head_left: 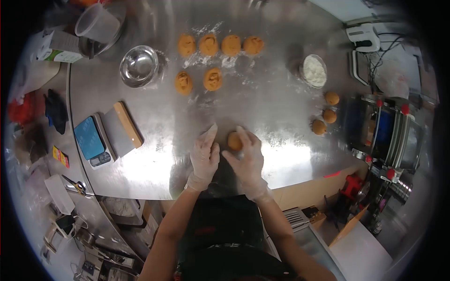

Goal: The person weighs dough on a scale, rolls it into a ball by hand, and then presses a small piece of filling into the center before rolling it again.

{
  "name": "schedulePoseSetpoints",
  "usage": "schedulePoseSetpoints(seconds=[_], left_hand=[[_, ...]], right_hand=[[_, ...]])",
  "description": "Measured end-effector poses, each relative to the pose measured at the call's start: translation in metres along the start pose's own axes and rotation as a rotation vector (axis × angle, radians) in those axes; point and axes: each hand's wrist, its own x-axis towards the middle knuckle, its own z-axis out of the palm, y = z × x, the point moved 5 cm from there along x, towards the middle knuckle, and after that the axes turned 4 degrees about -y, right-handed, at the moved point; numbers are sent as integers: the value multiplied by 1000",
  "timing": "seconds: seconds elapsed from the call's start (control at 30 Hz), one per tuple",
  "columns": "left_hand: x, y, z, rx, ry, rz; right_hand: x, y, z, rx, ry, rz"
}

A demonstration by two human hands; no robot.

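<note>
A small brown dough ball (234,141) lies on the steel table near its front edge. My right hand (251,161), in a clear glove, curves around the ball's right side, fingers over its far edge and thumb by its near edge. To the left of the ball, apart from it, my gloved left hand (205,157) is held with its fingers stretched forward and nothing in it. Farther back, several flattened dough pieces (209,45) with creased tops lie in a floured row, and two more dough pieces (213,79) sit in front of them.
On the right are three dough balls (330,116), a bowl of flour (314,71) and a rolling machine (384,126). To the left stand a metal bowl (139,66), a wooden-handled scraper (127,124) and a scale (93,140). Scissors (76,185) lie beyond the table's left edge.
</note>
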Motion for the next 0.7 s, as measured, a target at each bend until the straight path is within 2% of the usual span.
schedulePoseSetpoints(seconds=[0.1, 0.17, 0.2, 0.3, 0.4, 0.43, 0.47, 0.5, 0.6, 0.7], left_hand=[[1, 8, 1, 116, -3, -7], [4, 13, 1, 162, 15, 35], [4, 11, 4, 166, 38, 48], [1, 7, 9, 208, 73, 88], [1, 11, 12, 273, 89, 111], [2, 12, 13, 298, 95, 117], [3, 14, 14, 329, 97, 133], [3, 16, 14, 359, 97, 148], [4, 16, 18, 424, 115, 188], [6, 18, 20, 454, 118, 201]], right_hand=[[17, -4, 17, -275, -137, 15], [13, 6, 23, -295, -75, -49], [9, 15, 24, -212, -57, -23], [9, 30, -7, 116, -30, 166], [21, 51, -75, 56, 155, 103], [30, 64, -100, 38, 223, 164], [38, 89, -116, -96, 316, 194], [50, 107, -139, -209, 411, 117], [88, 168, -175, -217, 409, 304], [118, 205, -173, -190, 259, 417]])
